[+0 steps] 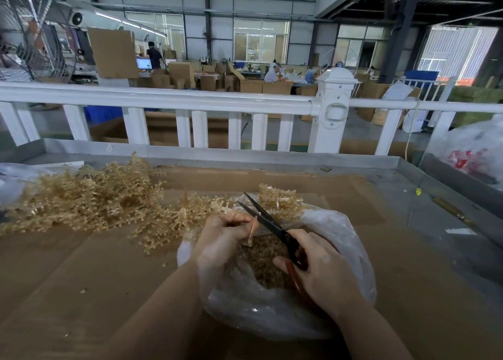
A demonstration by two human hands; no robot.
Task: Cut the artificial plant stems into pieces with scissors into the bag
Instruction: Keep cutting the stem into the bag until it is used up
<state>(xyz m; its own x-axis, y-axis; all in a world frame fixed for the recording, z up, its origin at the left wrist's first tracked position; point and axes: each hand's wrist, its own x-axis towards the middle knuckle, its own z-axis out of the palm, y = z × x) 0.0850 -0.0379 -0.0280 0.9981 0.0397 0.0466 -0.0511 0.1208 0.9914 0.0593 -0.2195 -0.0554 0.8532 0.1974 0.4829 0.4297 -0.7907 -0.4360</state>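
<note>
— Over the bag mouth, what did you count from the head camera?

— I counted two hands. The left hand [221, 233] had its fingers curled round one short stem piece [252, 230], pale tan and thin, pinching it upright just above the bag opening. The right hand [322, 270] gripped one pair of scissors [272, 223] by the reddish handles, fingers through the loops. Its two dark, narrow, pointed blades stood parted in a slim V, with the stem piece just beside the lower blade.

— And the bag?

— I saw one clear plastic bag [340, 223], thin, crinkled and glossy, slumped open on the table under both hands. Inside lay a heap of small cut pieces [261, 261], brownish, granular, too many and too fine for me to count.

— Where was the uncut stock?

— One loose pile of artificial plant stems [89, 196] sprawled to the left of the bag, reaching up to the left hand. They were translucent beige plastic, branched and knobbly, tangled so that I could not separate single stems. One smaller clump [280, 200] sat behind the bag, beyond the scissor tips.

— The surface?

— Flat brown cardboard sheets [81, 264], matte, covered a grey metal table [272, 159] with a raised rim. A few stray bits lay on the cardboard. One white fence [190, 101], smooth with square pickets, ran behind the table.
</note>
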